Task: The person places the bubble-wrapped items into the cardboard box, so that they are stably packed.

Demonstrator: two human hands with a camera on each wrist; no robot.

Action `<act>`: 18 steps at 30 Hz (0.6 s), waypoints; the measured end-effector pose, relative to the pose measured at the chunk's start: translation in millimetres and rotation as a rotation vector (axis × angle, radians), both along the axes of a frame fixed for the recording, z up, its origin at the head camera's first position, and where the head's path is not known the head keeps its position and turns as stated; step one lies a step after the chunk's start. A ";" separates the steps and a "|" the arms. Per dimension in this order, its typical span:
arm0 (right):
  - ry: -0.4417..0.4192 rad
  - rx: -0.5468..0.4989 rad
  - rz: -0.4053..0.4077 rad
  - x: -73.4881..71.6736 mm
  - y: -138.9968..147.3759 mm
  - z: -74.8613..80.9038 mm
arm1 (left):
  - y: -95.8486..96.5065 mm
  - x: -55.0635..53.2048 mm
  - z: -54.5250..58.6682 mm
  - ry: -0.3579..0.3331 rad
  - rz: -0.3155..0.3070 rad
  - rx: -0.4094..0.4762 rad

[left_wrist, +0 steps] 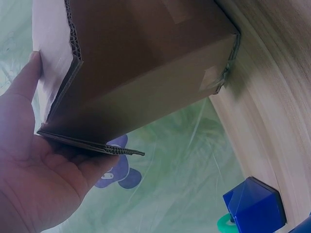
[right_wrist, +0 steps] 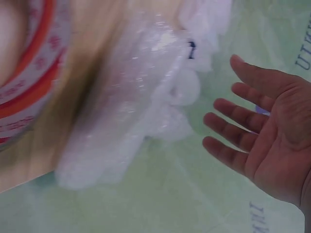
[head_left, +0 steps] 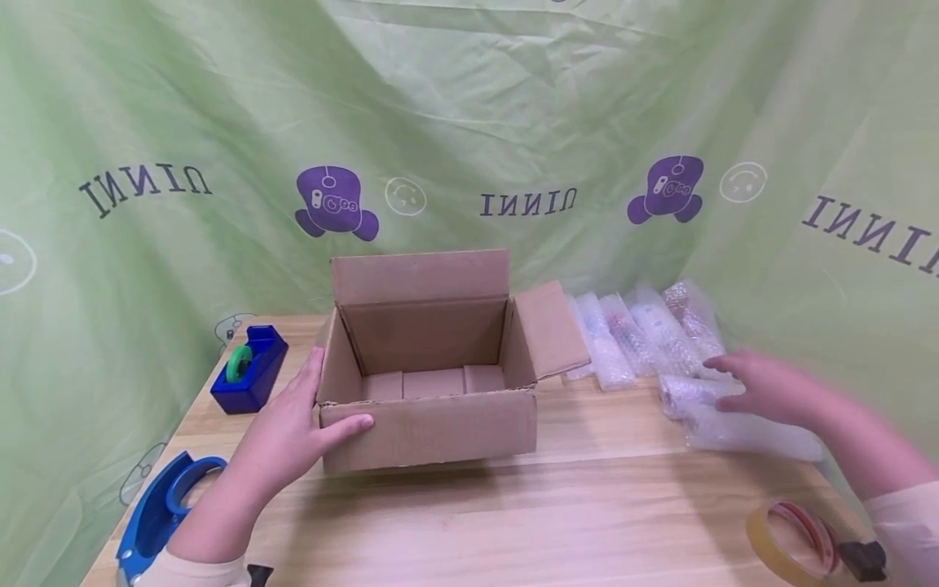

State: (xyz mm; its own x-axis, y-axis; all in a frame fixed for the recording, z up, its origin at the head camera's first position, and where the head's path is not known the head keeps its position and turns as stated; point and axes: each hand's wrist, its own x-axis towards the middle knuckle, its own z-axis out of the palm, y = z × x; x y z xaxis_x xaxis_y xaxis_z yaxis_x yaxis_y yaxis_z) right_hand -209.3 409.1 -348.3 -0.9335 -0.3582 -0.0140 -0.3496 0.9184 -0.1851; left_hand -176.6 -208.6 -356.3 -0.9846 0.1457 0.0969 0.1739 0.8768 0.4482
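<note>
Brown cardboard box [head_left: 429, 432], midway between the worktop's [head_left: 557, 522] side edges, has its near-left corner clamped in my left hand [head_left: 289, 428]. My right hand [head_left: 770, 387], fingers apart, holds nothing; brushing the bubble-wrapped rolls [head_left: 763, 436] could tip one over the right edge.

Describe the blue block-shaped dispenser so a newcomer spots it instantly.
On the wooden table, find the open cardboard box. Left of it sits the blue dispenser. Unlike the blue tape gun nearer the camera, it holds a green roll.
</note>
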 end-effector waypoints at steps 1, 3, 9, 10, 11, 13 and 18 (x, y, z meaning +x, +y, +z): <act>-0.018 -0.004 -0.005 1.9 2.8 -3.8 | -0.1 -0.2 0.1 0.000 0.000 -0.001; -0.054 -0.009 -0.022 5.1 8.6 -10.5 | -0.5 -0.4 0.0 0.000 -0.001 -0.002; -0.103 0.018 -0.024 11.6 21.1 -30.0 | -0.7 -0.1 0.3 0.003 -0.004 0.004; -0.101 0.030 -0.024 12.2 22.3 -33.6 | -0.5 -0.1 0.4 0.003 -0.004 0.005; -0.098 0.038 -0.021 12.7 23.2 -37.2 | -0.3 -0.2 0.5 0.004 -0.005 0.005; -0.084 0.048 -0.015 13.8 24.6 -44.2 | 0.3 -0.4 0.9 0.004 -0.005 0.005; -0.033 0.077 0.021 14.2 26.3 -59.3 | 1.0 -0.2 1.8 -0.001 -0.002 0.005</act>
State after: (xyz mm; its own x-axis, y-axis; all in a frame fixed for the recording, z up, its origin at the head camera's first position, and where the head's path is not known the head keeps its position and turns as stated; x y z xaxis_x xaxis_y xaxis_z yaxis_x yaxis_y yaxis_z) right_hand -195.1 435.4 -407.6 -0.9246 -0.3739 -0.0733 -0.3633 0.9231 -0.1259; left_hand -176.8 -207.5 -354.5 -0.9844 0.1472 0.0962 0.1750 0.8743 0.4527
